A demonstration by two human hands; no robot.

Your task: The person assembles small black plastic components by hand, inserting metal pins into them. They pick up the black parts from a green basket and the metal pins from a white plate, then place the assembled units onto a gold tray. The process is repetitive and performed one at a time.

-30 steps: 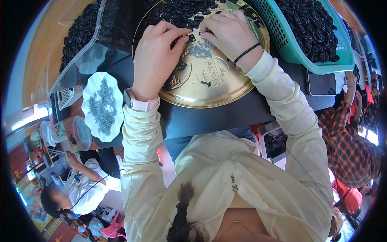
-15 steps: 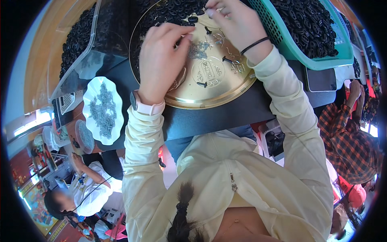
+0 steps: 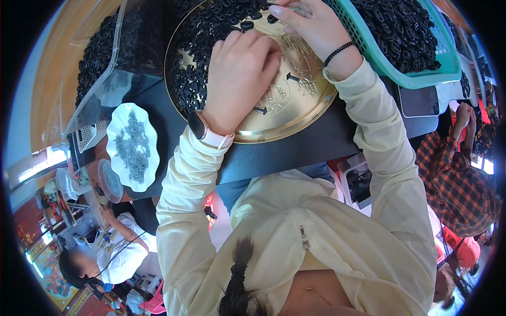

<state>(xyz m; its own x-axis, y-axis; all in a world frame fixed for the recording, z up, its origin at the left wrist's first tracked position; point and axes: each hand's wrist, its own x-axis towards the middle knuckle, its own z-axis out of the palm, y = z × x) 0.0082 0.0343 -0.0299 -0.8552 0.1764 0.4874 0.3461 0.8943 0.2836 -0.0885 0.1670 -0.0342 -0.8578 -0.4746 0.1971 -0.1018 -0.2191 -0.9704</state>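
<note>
A round gold-coloured tray [image 3: 284,126] holds many small black parts [image 3: 197,68] along its left and far sides. My left hand [image 3: 240,79] is over its middle, fingers curled down and the fingertips hidden; anything in them cannot be seen. Further back, my right hand [image 3: 311,23] has thumb and fingers pinched together above the tray's far right. A black oval piece [image 3: 272,19] shows just below the right thumb tip; whether it is gripped is unclear. Black pegs [image 3: 293,77] and thin silver wire pieces [image 3: 308,87] lie on the tray near my right wrist.
Left of the tray stands a scalloped white dish [image 3: 150,176] of small metal pieces, beside a clear bin [image 3: 113,68] of black parts. At right are a green basket [image 3: 448,68] full of black oval pieces and a phone [image 3: 419,101]. Other people sit on both sides.
My left hand has moved right and turned over the tray's middle, covering the small metal pile and uncovering black parts at left. The right hand has shifted slightly right, still pinched.
</note>
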